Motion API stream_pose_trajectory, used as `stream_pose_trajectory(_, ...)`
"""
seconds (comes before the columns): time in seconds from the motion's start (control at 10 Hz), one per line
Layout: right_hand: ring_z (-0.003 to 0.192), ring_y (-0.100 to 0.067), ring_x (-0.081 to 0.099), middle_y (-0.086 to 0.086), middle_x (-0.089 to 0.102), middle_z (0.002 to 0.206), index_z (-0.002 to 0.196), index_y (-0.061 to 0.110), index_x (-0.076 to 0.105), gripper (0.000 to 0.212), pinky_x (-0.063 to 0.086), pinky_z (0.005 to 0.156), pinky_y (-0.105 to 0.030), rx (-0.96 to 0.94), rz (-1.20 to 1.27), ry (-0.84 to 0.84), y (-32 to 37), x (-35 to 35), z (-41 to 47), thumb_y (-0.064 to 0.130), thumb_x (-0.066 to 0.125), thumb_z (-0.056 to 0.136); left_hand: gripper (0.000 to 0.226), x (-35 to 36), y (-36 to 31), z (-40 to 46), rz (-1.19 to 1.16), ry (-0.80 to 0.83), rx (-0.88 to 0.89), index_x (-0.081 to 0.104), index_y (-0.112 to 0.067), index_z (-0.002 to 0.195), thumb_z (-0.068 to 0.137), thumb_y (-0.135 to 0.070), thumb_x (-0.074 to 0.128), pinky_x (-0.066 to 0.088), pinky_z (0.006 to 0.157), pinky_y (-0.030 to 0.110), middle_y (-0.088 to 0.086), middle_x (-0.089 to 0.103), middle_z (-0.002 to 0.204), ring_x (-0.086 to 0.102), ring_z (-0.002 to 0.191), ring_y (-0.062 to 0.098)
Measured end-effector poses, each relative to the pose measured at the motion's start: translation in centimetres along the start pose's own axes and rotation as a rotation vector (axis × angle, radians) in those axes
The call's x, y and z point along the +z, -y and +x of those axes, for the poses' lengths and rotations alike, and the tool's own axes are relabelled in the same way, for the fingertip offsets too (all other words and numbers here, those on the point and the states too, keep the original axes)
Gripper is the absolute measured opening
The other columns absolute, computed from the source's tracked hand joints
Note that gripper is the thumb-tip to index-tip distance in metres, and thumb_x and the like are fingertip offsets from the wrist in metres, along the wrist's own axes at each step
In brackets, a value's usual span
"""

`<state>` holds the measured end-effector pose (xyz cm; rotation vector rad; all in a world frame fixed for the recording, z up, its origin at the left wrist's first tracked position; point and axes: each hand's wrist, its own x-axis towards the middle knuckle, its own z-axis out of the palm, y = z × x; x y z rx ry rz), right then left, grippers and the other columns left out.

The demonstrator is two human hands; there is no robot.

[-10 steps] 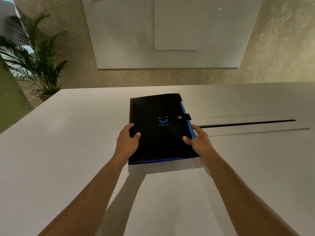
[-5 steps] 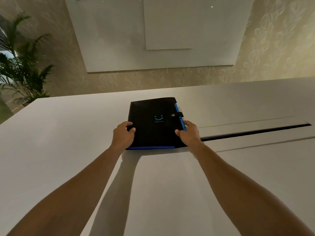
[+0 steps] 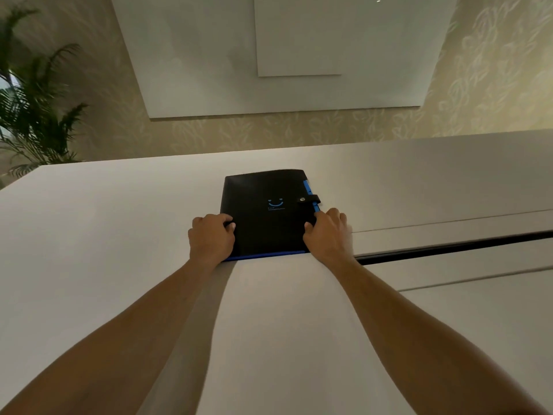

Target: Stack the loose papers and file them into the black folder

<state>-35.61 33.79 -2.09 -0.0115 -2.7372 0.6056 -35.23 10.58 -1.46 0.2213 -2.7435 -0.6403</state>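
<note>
The black folder [image 3: 266, 214] is lying flat and closed on the white tabletop [image 3: 104, 235], its snap strap [image 3: 309, 200] fastened across the right edge and blue showing along its near and right edges. It is being held between both hands. The left hand [image 3: 211, 238] is curled over the folder's left edge near its near corner, thumb lying on the cover, so that grip is closed on the folder. The right hand [image 3: 326, 235] is clasped over the folder's right edge just nearer than the strap, fingers folded onto the cover, closed on it likewise. A dark slot [image 3: 449, 248] in the tabletop is running off to the right of the folder. A potted palm [image 3: 33, 115] is standing far left of the folder, beyond the tabletop.
</note>
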Motion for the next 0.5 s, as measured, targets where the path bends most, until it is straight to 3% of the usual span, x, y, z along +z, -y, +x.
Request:
stream_pose_trajectory(0.1, 0.096, -0.023, 0.050, -0.009, 0.060, 0.106, 0.104, 0.012, 0.061, 0.035, 0.040, 0.084, -0.036, -0.037, -0.181, -0.002, -0.2, 0.1, -0.3, 0.037, 0.038, 0.099, 0.035, -0.2, 0.0, -0.2, -0.025, 0.057, -0.006, 0.061, -0.015, 0.128, 0.099, -0.027, 0.047, 0.043, 0.097, 0.042, 0.011, 0.062, 0.129, 0.057, 0.116, 0.032)
stream_pose_trajectory(0.2, 0.104, -0.025, 0.053, -0.008, 0.062, 0.110, 0.113, 0.015, 0.060, 0.048, 0.040, 0.090, -0.041, -0.017, -0.254, 0.012, -0.3, -0.4, -0.9, 0.047, 0.026, 0.101, 0.041, -0.8, 0.2, -0.7, -0.070, 0.173, 0.018, 0.050, -0.009, 0.138, 0.102, -0.027, 0.040, 0.038, 0.105, 0.038, 0.014, 0.053, 0.139, 0.050, 0.126, 0.032)
stream_pose_trajectory(0.4, 0.120, -0.025, 0.052, -0.006, 0.061, 0.123, 0.124, 0.013, 0.054, 0.059, 0.042, 0.101, -0.045, -0.117, -0.194, -0.078, 0.9, -1.7, -3.6, 0.052, 0.019, 0.098, 0.050, -3.4, 1.1, -4.5, -0.024, 0.200, 0.076, 0.039, -0.009, 0.144, 0.103, -0.035, 0.029, 0.027, 0.114, 0.037, 0.010, 0.038, 0.152, 0.034, 0.141, 0.026)
stream_pose_trajectory(0.5, 0.131, -0.024, 0.046, -0.005, 0.056, 0.133, 0.132, 0.014, 0.050, 0.058, 0.039, 0.108, -0.045, -0.191, -0.118, 0.021, 2.6, -2.3, -6.0, 0.053, 0.022, 0.099, 0.054, -4.4, 1.9, -7.0, -0.017, 0.174, 0.076, 0.035, -0.010, 0.147, 0.103, -0.040, 0.028, 0.024, 0.116, 0.036, 0.008, 0.034, 0.155, 0.028, 0.144, 0.023)
